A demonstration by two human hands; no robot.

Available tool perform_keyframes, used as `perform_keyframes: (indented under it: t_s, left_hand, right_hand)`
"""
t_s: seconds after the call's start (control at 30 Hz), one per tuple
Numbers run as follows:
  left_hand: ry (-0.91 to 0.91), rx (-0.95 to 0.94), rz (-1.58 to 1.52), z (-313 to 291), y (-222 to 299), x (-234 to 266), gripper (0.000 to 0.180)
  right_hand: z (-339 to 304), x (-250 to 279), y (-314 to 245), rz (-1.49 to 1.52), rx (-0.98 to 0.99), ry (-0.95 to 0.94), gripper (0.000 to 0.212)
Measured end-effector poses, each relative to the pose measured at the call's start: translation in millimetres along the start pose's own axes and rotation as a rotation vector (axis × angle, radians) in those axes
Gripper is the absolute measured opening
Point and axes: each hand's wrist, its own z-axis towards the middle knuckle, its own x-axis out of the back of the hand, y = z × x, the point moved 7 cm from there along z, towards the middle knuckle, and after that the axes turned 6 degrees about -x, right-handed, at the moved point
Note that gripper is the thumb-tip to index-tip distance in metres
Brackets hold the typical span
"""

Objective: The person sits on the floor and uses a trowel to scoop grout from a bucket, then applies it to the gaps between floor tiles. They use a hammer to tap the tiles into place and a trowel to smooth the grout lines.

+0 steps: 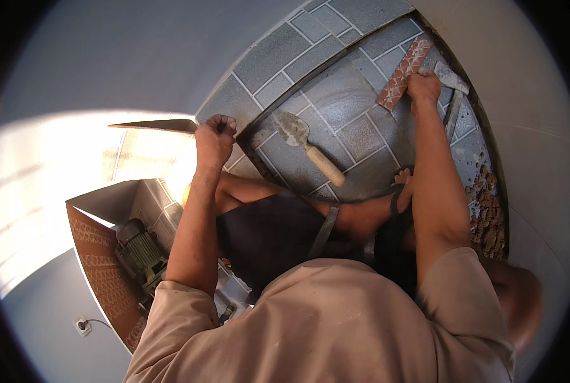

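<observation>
My right hand (424, 88) grips a narrow strip of reddish-brown tile (399, 80) by its edge. Whitish curved marks cover the strip's upward face, and it is held slantwise over the grey tiled floor. My left hand (216, 139) is raised near the wall, thumb and fingers pinched together; anything between them is too small to make out. Between my hands a trowel (291, 129) with a wooden handle lies on the floor, its blade smeared grey. Just right of my right hand is a hammer-like tool (452, 80) with a pale, wide head and a dark handle.
A low step (278, 80) of grey tiles runs along the wall. Crumbly brown mortar (489, 207) is heaped at the right edge. At lower left, large brown tiles (100, 268) stand beside a green motor (142, 246). A plugged-in cord hangs from a wall socket (81, 325).
</observation>
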Motion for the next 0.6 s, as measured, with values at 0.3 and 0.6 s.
perform_keyframes:
  t_s: [0.3,0.6]
  left_hand:
    - [-0.024,0.023,0.436,2.9,-65.3,19.8,0.025]
    - [-0.396,0.005,0.611,17.1,-98.9,-8.3,0.035]
  right_hand:
    - [-13.8,39.3,33.8,-0.459,0.12,0.014,0.049]
    - [20.3,30.8,67.1,-0.228,-0.083,-0.1,0.028]
